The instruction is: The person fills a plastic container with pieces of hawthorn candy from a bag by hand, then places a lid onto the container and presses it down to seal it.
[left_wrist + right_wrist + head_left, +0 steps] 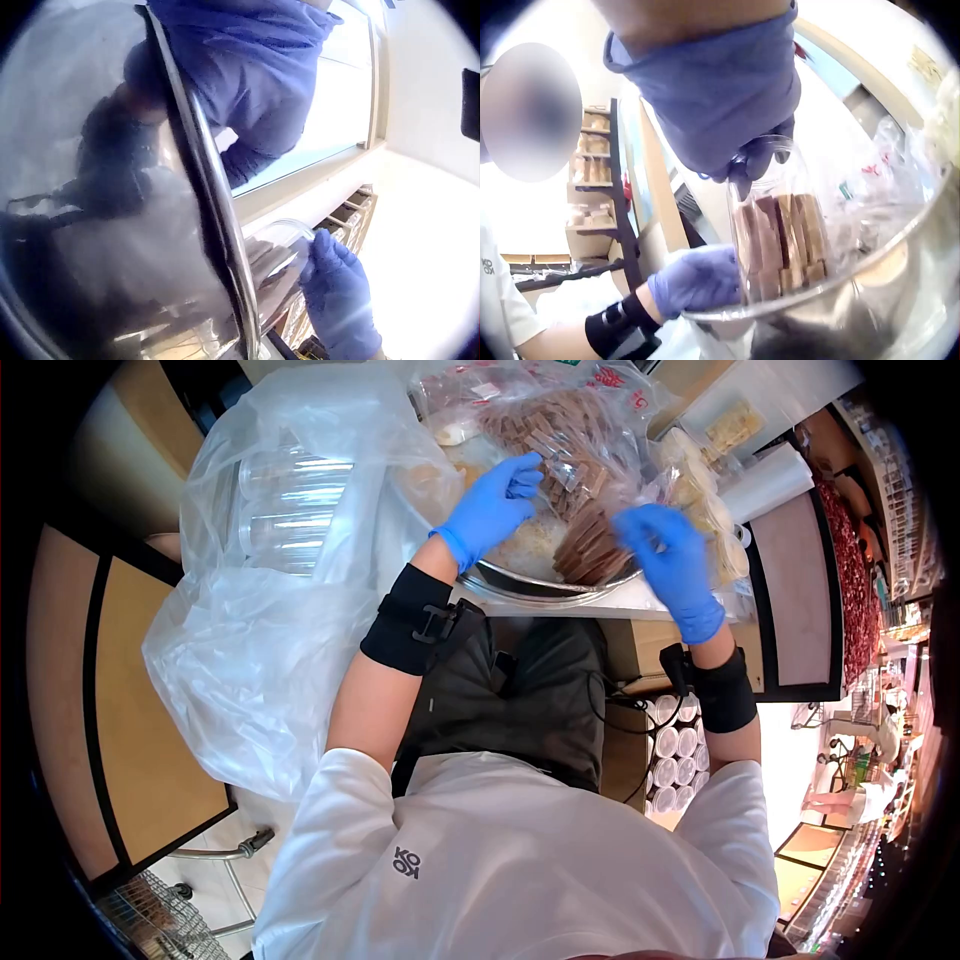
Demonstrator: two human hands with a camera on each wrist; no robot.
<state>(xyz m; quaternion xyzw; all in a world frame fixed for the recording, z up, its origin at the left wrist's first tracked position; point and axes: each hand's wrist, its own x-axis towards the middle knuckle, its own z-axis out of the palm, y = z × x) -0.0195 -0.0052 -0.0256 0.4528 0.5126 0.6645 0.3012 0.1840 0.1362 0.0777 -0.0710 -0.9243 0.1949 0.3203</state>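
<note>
My right hand [668,560], blue-gloved and slightly blurred in the head view, grips the rim of a clear plastic jar [804,174]. Flat brown sticks [769,232] stand in rows inside that jar. It sits at the near side of a large metal basin [545,588], overlapping the rim in the right wrist view. Over the left part of the basin is my left hand [490,510], also gloved, with bent fingers beside a heap of brown sticks [560,425] in clear plastic. Whether those fingers hold anything, I cannot tell.
A large translucent bag [255,650] at the left contains clear jars [295,510]. Pale yellow pieces [690,480] in plastic lie right of the basin, beside a white roll [770,485]. Below the counter, a cardboard box [630,745] holds several lidded round containers [668,742].
</note>
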